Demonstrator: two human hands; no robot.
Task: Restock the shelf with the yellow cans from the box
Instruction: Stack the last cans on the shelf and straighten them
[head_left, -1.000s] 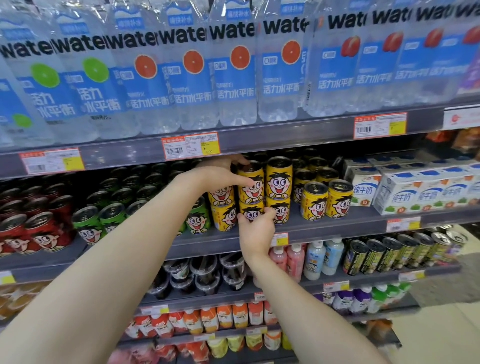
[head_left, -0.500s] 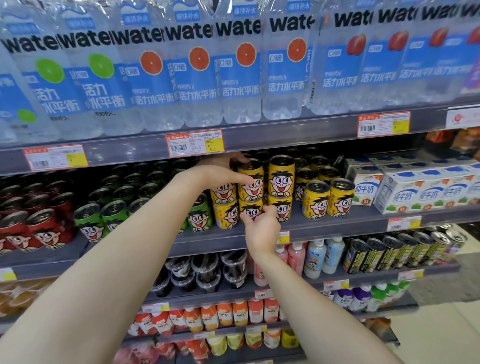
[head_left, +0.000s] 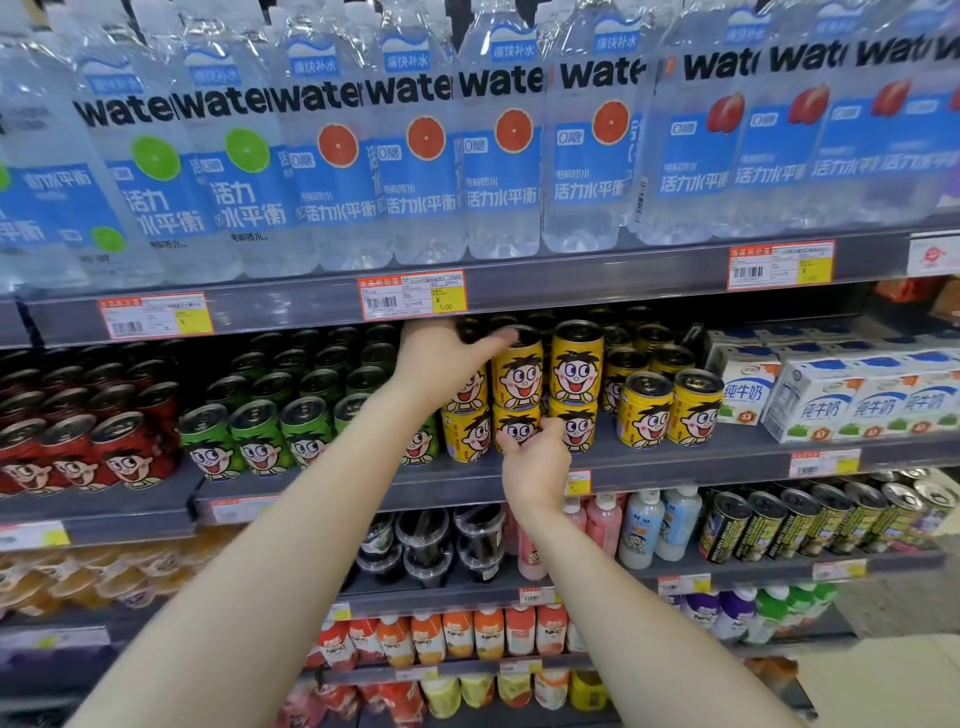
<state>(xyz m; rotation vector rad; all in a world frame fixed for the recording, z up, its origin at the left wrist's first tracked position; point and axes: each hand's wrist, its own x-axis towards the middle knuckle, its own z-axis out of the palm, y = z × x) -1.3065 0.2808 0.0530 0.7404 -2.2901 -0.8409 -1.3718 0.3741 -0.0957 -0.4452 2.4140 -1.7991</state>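
Two tiers: yellow cans (head_left: 576, 364) stacked on shelf (head_left: 727, 457).
Right hand (head_left: 535, 462): lower can (head_left: 519, 425) pinched by fingers (head_left: 514, 446).
Left hand (head_left: 447, 364): upper can (head_left: 517, 374) touched; fingers hidden, state unclear.
Risk: stack toppled if lower can is twisted.

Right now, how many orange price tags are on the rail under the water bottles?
3 tags: one on the left, one in the middle, one on the right. More may lie outside the frame.
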